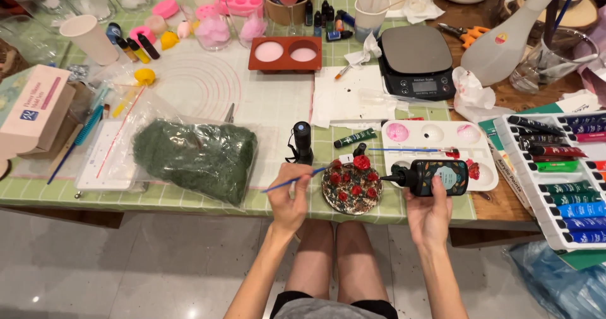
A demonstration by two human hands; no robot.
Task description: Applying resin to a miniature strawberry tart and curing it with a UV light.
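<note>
Pinching a thin blue-handled brush in my left hand, I see its tip reach right onto the round dark disc of red flowers at the table edge — my right hand grips a black dropper bottle lying sideways, nozzle aimed left at the disc.

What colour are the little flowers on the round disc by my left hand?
Red, on a dark base; the flowers on the round disc show best in the head view.
</note>
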